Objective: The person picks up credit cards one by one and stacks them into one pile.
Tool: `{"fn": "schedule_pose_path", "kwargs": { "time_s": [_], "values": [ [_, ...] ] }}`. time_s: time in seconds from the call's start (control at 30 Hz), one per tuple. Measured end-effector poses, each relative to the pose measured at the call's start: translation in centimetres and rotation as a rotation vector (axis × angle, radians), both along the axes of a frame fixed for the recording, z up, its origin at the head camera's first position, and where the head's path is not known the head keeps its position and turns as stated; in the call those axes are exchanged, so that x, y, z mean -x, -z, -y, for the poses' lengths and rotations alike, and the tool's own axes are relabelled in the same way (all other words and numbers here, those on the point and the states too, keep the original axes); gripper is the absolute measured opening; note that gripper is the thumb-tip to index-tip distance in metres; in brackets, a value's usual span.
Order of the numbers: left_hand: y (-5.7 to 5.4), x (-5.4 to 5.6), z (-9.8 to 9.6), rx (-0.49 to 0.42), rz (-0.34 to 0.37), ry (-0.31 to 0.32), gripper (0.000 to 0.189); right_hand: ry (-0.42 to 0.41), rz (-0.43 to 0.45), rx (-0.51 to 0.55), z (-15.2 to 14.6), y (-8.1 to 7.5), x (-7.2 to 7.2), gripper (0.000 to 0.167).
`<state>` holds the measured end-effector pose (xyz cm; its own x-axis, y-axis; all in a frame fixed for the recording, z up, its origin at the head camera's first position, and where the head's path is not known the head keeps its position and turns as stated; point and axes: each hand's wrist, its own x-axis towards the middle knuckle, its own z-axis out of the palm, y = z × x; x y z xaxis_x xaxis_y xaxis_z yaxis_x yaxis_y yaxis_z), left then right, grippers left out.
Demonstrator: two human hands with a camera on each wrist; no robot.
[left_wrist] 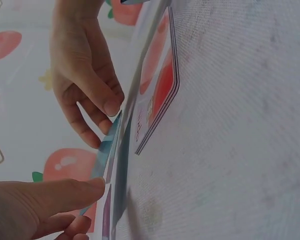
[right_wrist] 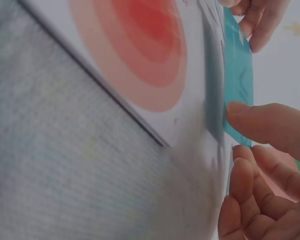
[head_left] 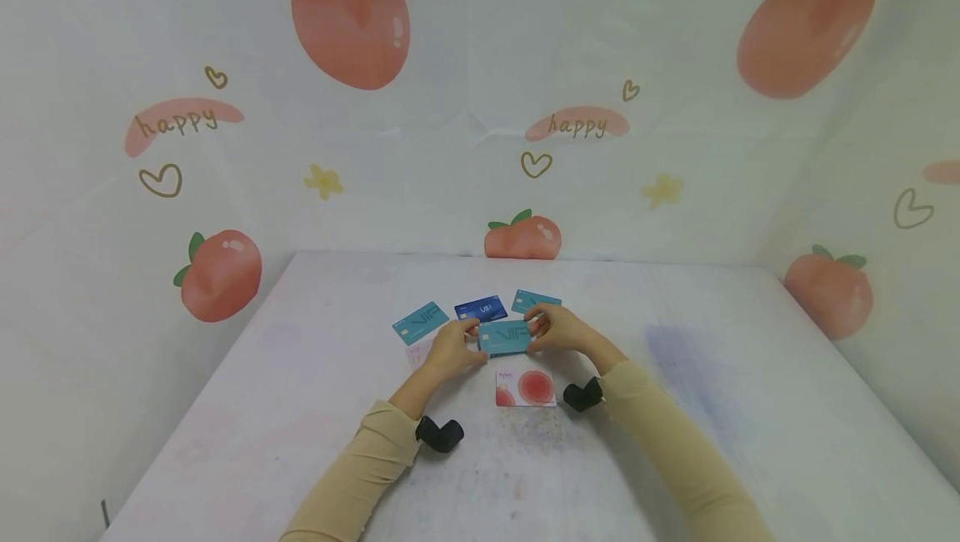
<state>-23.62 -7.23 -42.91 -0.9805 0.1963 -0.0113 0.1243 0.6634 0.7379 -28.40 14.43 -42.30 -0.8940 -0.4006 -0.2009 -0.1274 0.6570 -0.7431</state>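
A teal VIP card (head_left: 505,338) is held up slightly above the table, with its shadow below it in the right wrist view. My left hand (head_left: 450,350) pinches its left edge between thumb and fingers. At the opposite edge, my right hand (head_left: 564,330) grips the card, its thumb (right_wrist: 260,122) on the near side. Closer to me lies a small stack of white cards with red circles (head_left: 525,389); its layered edges show in the left wrist view. A pale pink card (head_left: 416,352) is partly covered by my left hand.
Behind the hands lie another teal VIP card (head_left: 421,323) on the left, a dark blue VIP card (head_left: 481,308) in the middle and a teal card (head_left: 534,301) partly behind the right hand. A fruit-printed white cloth (head_left: 450,192) hangs at the table's back.
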Motion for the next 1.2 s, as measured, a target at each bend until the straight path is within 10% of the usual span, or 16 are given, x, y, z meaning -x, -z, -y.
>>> {"fn": "schedule_pose_path", "kwargs": {
  "time_s": [1.2],
  "values": [
    [-0.8,-0.3,0.4,-0.1,-0.049,0.051,0.055,-0.072,-0.159,0.061,-1.8,-1.0,-1.8,0.051]
  ]
}}
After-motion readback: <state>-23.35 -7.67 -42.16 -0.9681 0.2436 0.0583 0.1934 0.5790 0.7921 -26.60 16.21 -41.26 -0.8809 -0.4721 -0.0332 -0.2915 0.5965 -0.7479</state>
